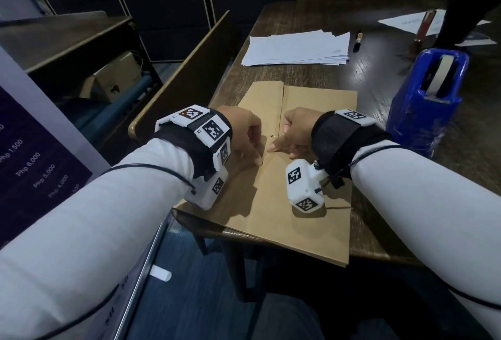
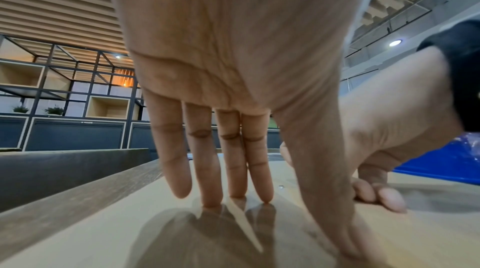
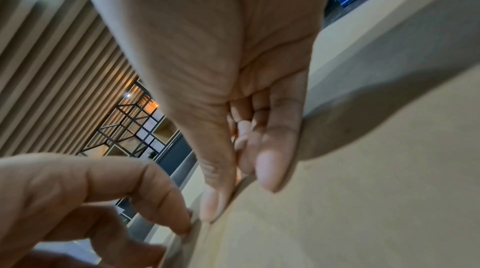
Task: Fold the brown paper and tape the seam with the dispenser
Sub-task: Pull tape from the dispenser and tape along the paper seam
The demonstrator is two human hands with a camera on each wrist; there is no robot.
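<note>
The brown paper (image 1: 311,190) lies folded flat on the dark wooden table (image 1: 379,73), its seam running down the middle. My left hand (image 1: 252,149) rests left of the seam; the left wrist view shows its straight fingers (image 2: 233,169) and thumb pressing the paper (image 2: 103,231). Just right of the seam, my right hand (image 1: 282,144) has its fingers curled in and its thumb (image 3: 213,200) pressed along the seam edge. It holds nothing. The blue tape dispenser (image 1: 425,106) stands apart at the right, untouched.
A stack of white sheets (image 1: 295,46) lies behind the brown paper, with a pen (image 1: 358,39) beside it. More papers (image 1: 412,20) sit at the far right corner. The brown paper overhangs the table's near edge. A wooden bench back (image 1: 189,68) borders the left side.
</note>
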